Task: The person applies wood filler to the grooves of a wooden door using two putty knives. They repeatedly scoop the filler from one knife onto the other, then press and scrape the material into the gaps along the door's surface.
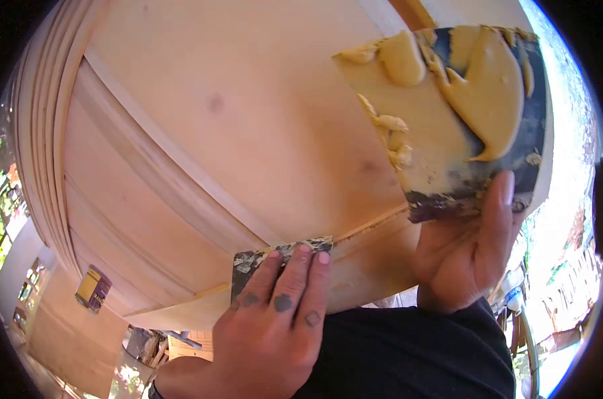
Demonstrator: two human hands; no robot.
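My left hand (275,326), with small dark marks on its fingers, presses a small putty-smeared scraper (248,263) against a light wooden panel (248,106). The scraper's upper edge lies by the panel's lower trim joint; its lower part is hidden under my fingers. Up at the right, my right hand (464,263) holds a larger dark square putty board (531,126) from below, its thumb over the near edge. Thick yellow-tan putty (494,86) lies in mounds and smears across the board. Putty also clings to its left edge.
Raised wooden moulding (162,153) crosses the panel, and grooved trim (45,126) runs down its left side. A yellow and purple can (93,289) stands at lower left. Black cloth (414,352) fills the bottom. A hose (531,352) hangs at lower right.
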